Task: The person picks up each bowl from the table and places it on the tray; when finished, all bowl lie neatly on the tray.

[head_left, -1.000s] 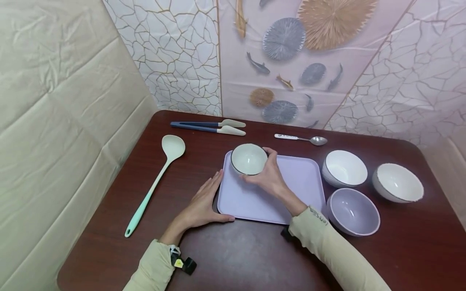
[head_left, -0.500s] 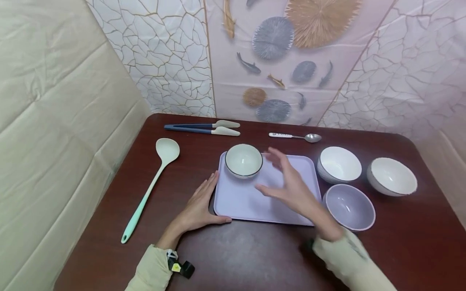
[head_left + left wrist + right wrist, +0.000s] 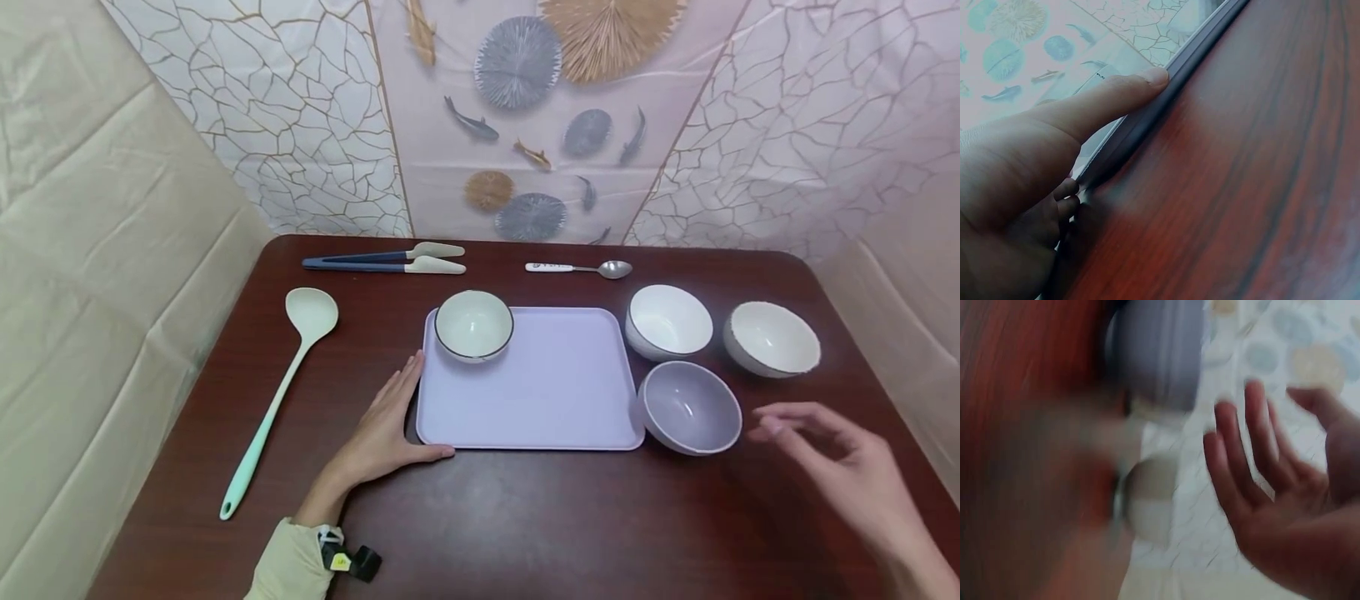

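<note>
A lilac tray (image 3: 540, 400) lies flat in the middle of the table. At its back left corner stands a pale bowl with a dark rim (image 3: 474, 325). My left hand (image 3: 378, 433) touches the tray's left side, thumb along the front edge and the other fingers extended; the left wrist view shows the thumb (image 3: 1116, 100) against the rim. Over the table's right side, my right hand (image 3: 847, 467) holds nothing, fingers loosely bent. It is nearest to a purple bowl (image 3: 690, 408), just right of the tray, with a gap between them. The right wrist view is blurred.
Two white bowls, one ribbed (image 3: 669, 322) and one wavy-rimmed (image 3: 772, 339), stand at the right. A spoon (image 3: 577, 268) and blue-handled tongs (image 3: 386, 260) lie at the back. A mint ladle (image 3: 277, 400) lies at the left.
My right hand let go of the dark-rimmed bowl on the tray and moved right, past the purple bowl. My left hand stayed at the tray's edge. The head view has shifted.
</note>
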Tool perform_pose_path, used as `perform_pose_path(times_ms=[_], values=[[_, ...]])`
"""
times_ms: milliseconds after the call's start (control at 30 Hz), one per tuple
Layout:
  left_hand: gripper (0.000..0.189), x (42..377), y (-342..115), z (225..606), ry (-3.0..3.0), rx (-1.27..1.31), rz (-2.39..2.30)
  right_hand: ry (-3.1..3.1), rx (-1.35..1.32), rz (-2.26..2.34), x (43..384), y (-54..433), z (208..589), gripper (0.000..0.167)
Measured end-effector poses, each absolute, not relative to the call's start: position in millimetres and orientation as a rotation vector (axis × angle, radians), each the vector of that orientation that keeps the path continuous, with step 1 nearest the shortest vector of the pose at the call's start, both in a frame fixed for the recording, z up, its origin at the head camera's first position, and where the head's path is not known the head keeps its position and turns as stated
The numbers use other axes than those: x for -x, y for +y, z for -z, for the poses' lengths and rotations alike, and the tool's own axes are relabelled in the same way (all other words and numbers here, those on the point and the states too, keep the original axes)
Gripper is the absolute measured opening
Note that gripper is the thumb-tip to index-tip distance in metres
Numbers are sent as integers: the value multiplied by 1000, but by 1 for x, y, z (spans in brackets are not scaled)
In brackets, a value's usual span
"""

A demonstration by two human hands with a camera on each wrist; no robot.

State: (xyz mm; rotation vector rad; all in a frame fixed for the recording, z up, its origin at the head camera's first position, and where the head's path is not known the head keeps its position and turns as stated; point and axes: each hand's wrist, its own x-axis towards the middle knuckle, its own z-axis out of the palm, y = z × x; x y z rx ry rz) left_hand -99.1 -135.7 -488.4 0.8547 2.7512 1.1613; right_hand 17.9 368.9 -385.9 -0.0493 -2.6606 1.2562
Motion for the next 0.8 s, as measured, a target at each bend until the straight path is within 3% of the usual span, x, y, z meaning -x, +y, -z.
perform_pose_path(times_ms=[67, 167, 267, 367, 567, 800], values=[[130, 99, -137, 488, 2749, -853, -1162, -2601, 260, -1222, -8, 388, 395, 32], [129, 99, -137, 488, 2745, -847, -1159, -2524, 468, -1222, 13, 411, 411, 61], [129, 99, -138, 487, 2745, -849, -1155, -2540, 569, -1245, 33, 427, 426, 93], [129, 98, -138, 488, 2747, -855, -1153, -2580, 628, -1295, 48, 436, 438, 107], [129, 100, -137, 490, 2754, -856, -1140, -2641, 567, -1243, 69, 447, 448, 110], [128, 101, -139, 489, 2751, -843, -1149, -2570, 350, -1203, 85, 448, 450, 89]])
